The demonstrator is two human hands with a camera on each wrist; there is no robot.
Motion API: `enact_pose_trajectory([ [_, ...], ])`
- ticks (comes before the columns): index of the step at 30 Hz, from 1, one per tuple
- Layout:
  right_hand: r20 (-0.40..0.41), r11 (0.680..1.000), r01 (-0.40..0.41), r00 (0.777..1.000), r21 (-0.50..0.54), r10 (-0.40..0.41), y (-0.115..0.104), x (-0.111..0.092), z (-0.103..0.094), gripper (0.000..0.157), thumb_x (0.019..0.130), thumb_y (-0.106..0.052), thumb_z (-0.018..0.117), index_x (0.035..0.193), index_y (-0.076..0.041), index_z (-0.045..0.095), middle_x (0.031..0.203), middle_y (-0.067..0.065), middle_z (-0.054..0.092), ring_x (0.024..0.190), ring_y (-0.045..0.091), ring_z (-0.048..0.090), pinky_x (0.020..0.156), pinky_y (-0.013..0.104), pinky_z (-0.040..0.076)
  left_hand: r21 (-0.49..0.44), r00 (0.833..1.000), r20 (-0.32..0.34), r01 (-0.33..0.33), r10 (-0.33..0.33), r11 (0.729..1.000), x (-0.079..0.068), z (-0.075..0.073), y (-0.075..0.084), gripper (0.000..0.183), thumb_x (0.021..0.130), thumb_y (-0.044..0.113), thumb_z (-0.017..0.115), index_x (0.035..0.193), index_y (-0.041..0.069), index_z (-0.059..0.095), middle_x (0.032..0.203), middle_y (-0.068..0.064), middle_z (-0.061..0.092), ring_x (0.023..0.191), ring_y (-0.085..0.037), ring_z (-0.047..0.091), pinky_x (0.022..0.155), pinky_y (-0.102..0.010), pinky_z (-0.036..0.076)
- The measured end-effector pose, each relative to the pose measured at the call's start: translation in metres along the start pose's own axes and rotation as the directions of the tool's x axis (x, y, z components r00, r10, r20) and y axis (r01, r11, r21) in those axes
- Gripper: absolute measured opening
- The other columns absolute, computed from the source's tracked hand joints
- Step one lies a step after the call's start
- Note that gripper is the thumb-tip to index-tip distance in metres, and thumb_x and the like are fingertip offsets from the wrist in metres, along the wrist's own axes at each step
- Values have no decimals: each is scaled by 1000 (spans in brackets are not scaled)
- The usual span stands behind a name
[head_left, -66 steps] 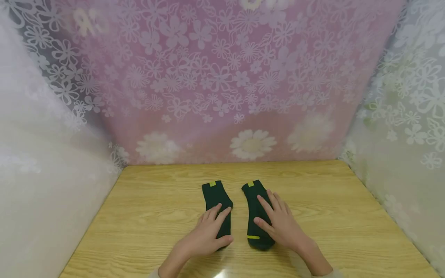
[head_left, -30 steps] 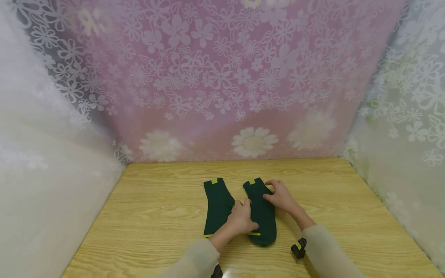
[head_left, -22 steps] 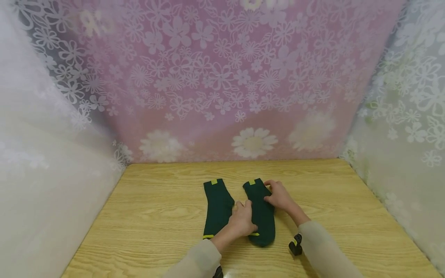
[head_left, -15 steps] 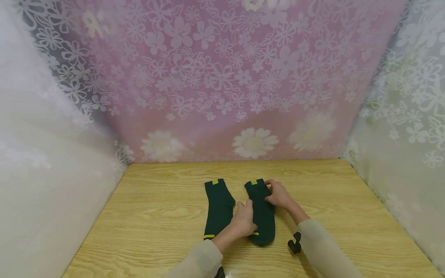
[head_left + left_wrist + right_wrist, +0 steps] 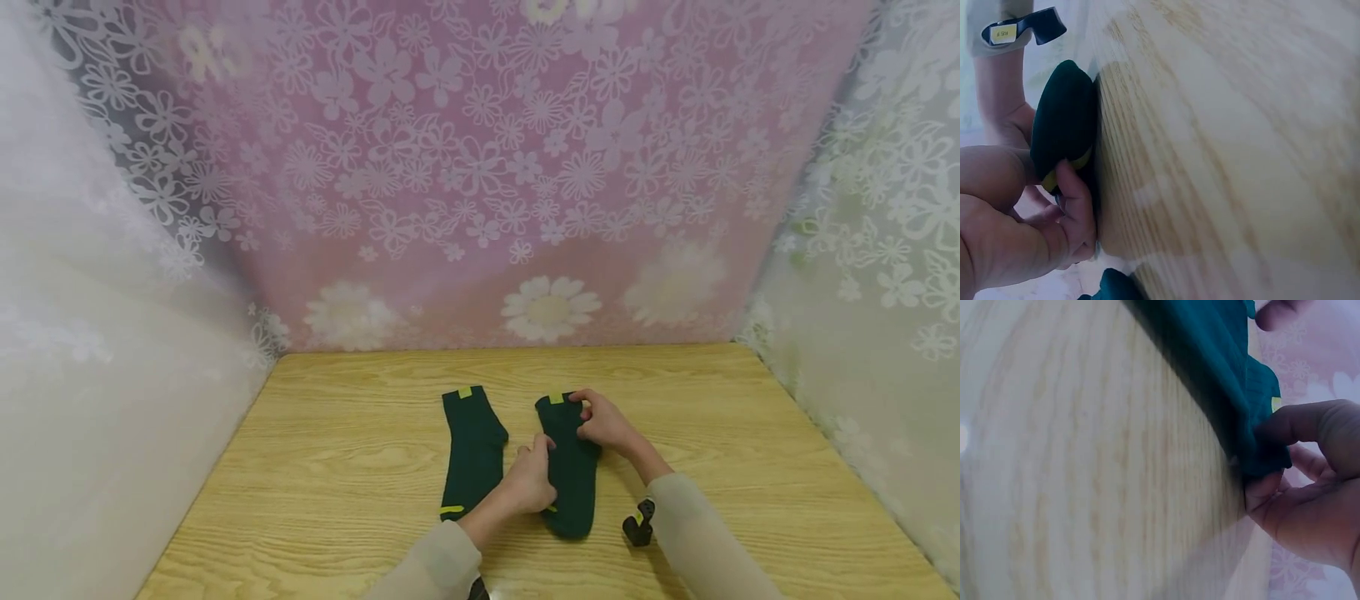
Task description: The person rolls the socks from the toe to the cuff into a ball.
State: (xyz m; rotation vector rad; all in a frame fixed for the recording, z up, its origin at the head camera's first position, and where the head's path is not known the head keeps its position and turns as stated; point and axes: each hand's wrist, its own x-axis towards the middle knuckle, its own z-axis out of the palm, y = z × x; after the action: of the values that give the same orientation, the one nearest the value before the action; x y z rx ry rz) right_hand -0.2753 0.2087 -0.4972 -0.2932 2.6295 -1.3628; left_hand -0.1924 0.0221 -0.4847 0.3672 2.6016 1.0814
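Note:
Two dark green socks with yellow tabs at their cuffs lie side by side on the wooden table. My left hand (image 5: 528, 477) reaches across to the right sock (image 5: 572, 504) and pinches its left edge. In the left wrist view, a finger lies by the yellow band near the toe of that sock (image 5: 1065, 119). My right hand (image 5: 606, 425) grips the same sock's right edge just below the cuff; the right wrist view has the fabric (image 5: 1210, 356) bunched between thumb and fingers. Untouched, the left sock (image 5: 474, 450) lies flat, its toe partly hidden behind my left forearm.
The wood-grain table (image 5: 345, 467) is enclosed by a pink flowered cloth (image 5: 450, 183) behind and pale flowered cloths at both sides. A black wrist device (image 5: 638, 527) sits on my right sleeve.
At first each hand lay spread on its own sock. My left hand has crossed to the right sock, my right hand has closed on its edge, and that sock has shifted slightly right.

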Motion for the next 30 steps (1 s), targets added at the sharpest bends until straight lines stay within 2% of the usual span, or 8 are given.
enact_pose_trajectory([
  [4, 27, 997, 11, 1000, 74, -13, 3, -3, -2, 63, 74, 18, 52, 136, 7, 47, 71, 4, 39, 56, 16, 30, 54, 28, 30, -9, 999, 44, 6, -6, 1000, -1, 0, -1, 48, 85, -6, 68, 122, 15, 46, 113, -17, 48, 80, -23, 51, 68, -34, 45],
  [8, 13, 995, 42, 999, 91, -44, 1, -3, -1, 59, 76, 17, 51, 134, 7, 50, 66, 2, 38, 55, 16, 30, 54, 28, 30, -43, 999, 47, -13, 15, 999, -2, 1, -5, 46, 85, -7, 67, 121, 14, 47, 113, -15, 48, 87, -24, 51, 74, -36, 46],
  [13, -19, 996, 44, 999, 73, -42, -2, -1, 3, 51, 78, 16, 52, 128, 7, 55, 76, 8, 45, 63, 19, 38, 58, 29, 34, -68, 997, 35, -62, 64, 996, -1, 1, -11, 46, 84, -8, 66, 123, 11, 50, 114, -15, 49, 92, -24, 51, 77, -35, 45],
  [18, -16, 994, 2, 1000, 110, 0, 2, -2, 2, 48, 81, 11, 55, 129, 6, 56, 109, 25, 57, 94, 34, 54, 71, 33, 44, -43, 994, 10, -109, 109, 993, -2, 1, -12, 43, 84, -8, 65, 124, 7, 55, 116, -14, 53, 99, -23, 53, 83, -33, 47],
  [22, 9, 972, -54, 999, 228, 53, 3, -4, -2, 47, 90, 3, 57, 137, 5, 50, 141, 34, 44, 128, 47, 45, 92, 44, 49, -75, 993, -34, -116, 114, 990, -3, 0, -12, 37, 86, -8, 62, 120, 5, 58, 117, -14, 55, 102, -24, 54, 86, -36, 48],
  [24, 26, 946, -87, 996, 312, 83, 3, -5, -4, 48, 94, -1, 58, 140, 6, 47, 144, 35, 41, 129, 47, 46, 96, 46, 49, -98, 992, -60, -120, 114, 988, -3, -1, -11, 34, 87, -8, 62, 118, 5, 59, 118, -14, 56, 105, -26, 55, 88, -39, 49],
  [27, 45, 917, -116, 993, 382, 107, 4, -6, -5, 49, 95, -3, 60, 141, 6, 46, 141, 34, 44, 119, 41, 54, 93, 40, 51, -113, 989, -83, -133, 124, 985, -3, -2, -11, 31, 88, -8, 59, 117, 5, 60, 119, -13, 56, 111, -26, 54, 93, -41, 48],
  [30, 53, 934, -99, 995, 345, 86, 5, -7, -6, 48, 92, 0, 60, 138, 5, 50, 139, 31, 47, 113, 35, 56, 87, 35, 49, -110, 983, -97, -166, 155, 980, -2, -1, -13, 31, 88, -10, 54, 115, 4, 61, 115, -12, 57, 107, -25, 54, 92, -39, 47],
])
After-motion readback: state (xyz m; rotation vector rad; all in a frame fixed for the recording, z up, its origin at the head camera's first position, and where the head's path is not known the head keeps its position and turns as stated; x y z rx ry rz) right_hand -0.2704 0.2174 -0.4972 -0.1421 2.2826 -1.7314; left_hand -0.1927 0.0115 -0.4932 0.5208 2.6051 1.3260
